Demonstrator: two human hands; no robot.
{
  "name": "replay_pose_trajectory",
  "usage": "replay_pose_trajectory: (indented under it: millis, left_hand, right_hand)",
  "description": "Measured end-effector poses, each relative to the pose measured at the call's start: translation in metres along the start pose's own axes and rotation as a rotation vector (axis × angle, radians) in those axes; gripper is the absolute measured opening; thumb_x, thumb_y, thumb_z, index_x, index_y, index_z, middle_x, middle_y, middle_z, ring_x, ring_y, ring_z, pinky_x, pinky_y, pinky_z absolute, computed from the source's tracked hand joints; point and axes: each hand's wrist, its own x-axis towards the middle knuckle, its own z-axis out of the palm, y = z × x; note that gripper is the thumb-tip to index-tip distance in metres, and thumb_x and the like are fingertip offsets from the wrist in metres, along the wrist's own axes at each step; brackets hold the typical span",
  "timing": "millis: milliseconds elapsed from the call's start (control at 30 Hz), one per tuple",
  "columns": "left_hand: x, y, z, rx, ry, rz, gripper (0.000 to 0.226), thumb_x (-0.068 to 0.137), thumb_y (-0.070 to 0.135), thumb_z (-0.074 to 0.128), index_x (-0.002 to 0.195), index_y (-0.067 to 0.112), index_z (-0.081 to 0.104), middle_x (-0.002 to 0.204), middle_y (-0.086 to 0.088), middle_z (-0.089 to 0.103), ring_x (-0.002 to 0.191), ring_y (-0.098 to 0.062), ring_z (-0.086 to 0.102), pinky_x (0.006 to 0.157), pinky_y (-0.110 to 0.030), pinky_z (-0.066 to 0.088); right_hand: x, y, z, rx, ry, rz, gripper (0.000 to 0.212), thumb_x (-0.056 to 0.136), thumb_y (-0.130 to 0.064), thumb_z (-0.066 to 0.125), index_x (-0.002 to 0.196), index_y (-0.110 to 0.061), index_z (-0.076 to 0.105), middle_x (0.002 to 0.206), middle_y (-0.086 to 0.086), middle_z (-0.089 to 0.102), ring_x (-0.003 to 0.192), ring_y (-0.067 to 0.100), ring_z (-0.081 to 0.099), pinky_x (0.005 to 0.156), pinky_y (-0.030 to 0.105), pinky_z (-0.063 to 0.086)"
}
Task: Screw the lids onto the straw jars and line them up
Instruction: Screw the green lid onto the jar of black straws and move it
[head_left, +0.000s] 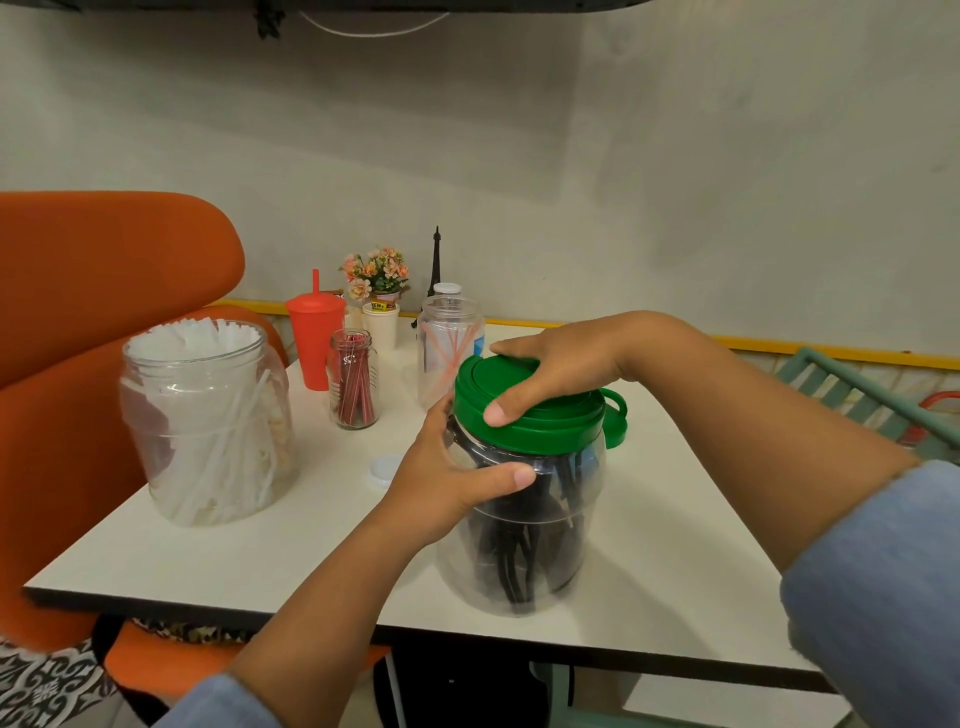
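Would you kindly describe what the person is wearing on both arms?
The left sleeve and the right sleeve are both plain light blue soft fabric, with no markings, and end partway up the forearms. Below them the arms are bare: no gloves, rings, watch or bracelet can be seen.

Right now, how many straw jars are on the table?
4: white-straw jar at left, small red-straw jar mid-table, pink-straw jar at the back, black-straw jar in front under the green lid.
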Motion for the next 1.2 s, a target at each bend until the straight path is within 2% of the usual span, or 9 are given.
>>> replay_pose_trajectory:
  millis: [100,200,300,400,533,767,933,1067,1200]
  left_hand:
    - [0.001,0.0,0.0,0.006,0.008,-0.003,0.091,0.05,0.037,0.078,0.126,0.041,0.028,0.114,0.027,0.045,0.113,-0.003,0.044,0.071,0.001,0.038]
    - [0.001,-0.003,0.0,0.002,0.009,0.003,0.098,0.041,0.044,0.081,0.125,0.041,0.031,0.117,0.025,0.048,0.111,0.003,0.048,0.072,0.0,0.042]
    - [0.001,-0.003,0.001,-0.003,0.012,0.008,0.098,0.04,0.042,0.081,0.125,0.04,0.033,0.115,0.028,0.048,0.108,0.008,0.047,0.072,0.0,0.043]
    - [0.002,-0.002,0.0,0.0,0.005,0.012,0.098,0.042,0.041,0.081,0.127,0.038,0.032,0.116,0.025,0.048,0.106,0.011,0.045,0.07,0.002,0.041]
    - [0.002,-0.002,0.0,0.001,0.005,-0.006,0.106,0.035,0.051,0.076,0.131,0.037,0.032,0.121,0.021,0.048,0.112,0.0,0.046,0.08,-0.007,0.038]
    - [0.0,-0.002,0.0,-0.001,-0.002,-0.017,0.102,0.042,0.044,0.08,0.131,0.038,0.031,0.122,0.02,0.048,0.117,-0.004,0.044,0.073,-0.003,0.039]
    - [0.002,-0.003,0.0,-0.004,0.005,-0.003,0.099,0.04,0.042,0.081,0.126,0.038,0.033,0.121,0.02,0.049,0.114,-0.002,0.047,0.074,0.001,0.041]
    - [0.002,-0.004,0.0,0.006,0.004,-0.014,0.108,0.034,0.051,0.076,0.131,0.035,0.032,0.133,0.01,0.047,0.122,-0.01,0.044,0.084,-0.009,0.038]
    - [0.0,-0.001,0.0,0.013,-0.003,-0.011,0.107,0.04,0.046,0.08,0.133,0.035,0.03,0.129,0.013,0.045,0.119,-0.008,0.042,0.078,-0.006,0.036]
  right_hand:
    - [-0.001,-0.002,0.0,-0.044,0.023,0.032,0.092,0.073,-0.068,0.05,0.147,-0.032,0.009,0.155,-0.003,0.02,0.14,0.022,0.026,0.11,0.034,0.025]
    - [0.0,-0.001,-0.002,0.025,-0.015,0.003,0.097,0.069,-0.063,0.062,0.146,-0.037,0.008,0.155,-0.004,0.021,0.139,0.023,0.028,0.113,0.038,0.027]
    - [-0.001,0.0,-0.001,0.004,-0.091,-0.046,0.107,0.06,-0.048,0.075,0.144,-0.043,0.008,0.151,-0.006,0.024,0.132,0.021,0.033,0.103,0.035,0.038]
    - [-0.001,-0.001,-0.001,-0.03,-0.082,-0.068,0.107,0.054,-0.045,0.071,0.142,-0.048,0.009,0.148,-0.007,0.025,0.13,0.02,0.034,0.097,0.033,0.042]
    - [-0.001,-0.005,-0.003,-0.008,-0.104,-0.033,0.105,0.053,-0.052,0.071,0.14,-0.051,0.013,0.146,-0.005,0.027,0.128,0.024,0.038,0.1,0.042,0.044]
    - [-0.001,-0.009,-0.003,-0.08,-0.041,0.105,0.091,0.074,-0.065,0.054,0.146,-0.037,0.007,0.153,0.001,0.023,0.135,0.027,0.033,0.086,0.032,0.035]
    - [-0.002,-0.011,-0.006,-0.059,-0.093,0.063,0.112,0.056,-0.069,0.067,0.144,-0.042,0.003,0.156,-0.003,0.013,0.14,0.027,0.024,0.111,0.043,0.028]
    - [0.0,-0.009,-0.002,-0.096,-0.075,0.01,0.103,0.065,-0.053,0.073,0.143,-0.045,0.006,0.153,-0.004,0.019,0.135,0.026,0.03,0.106,0.043,0.038]
    - [0.001,-0.013,-0.002,-0.1,-0.037,0.06,0.097,0.069,-0.064,0.061,0.146,-0.038,0.007,0.152,0.0,0.024,0.133,0.027,0.034,0.107,0.041,0.036]
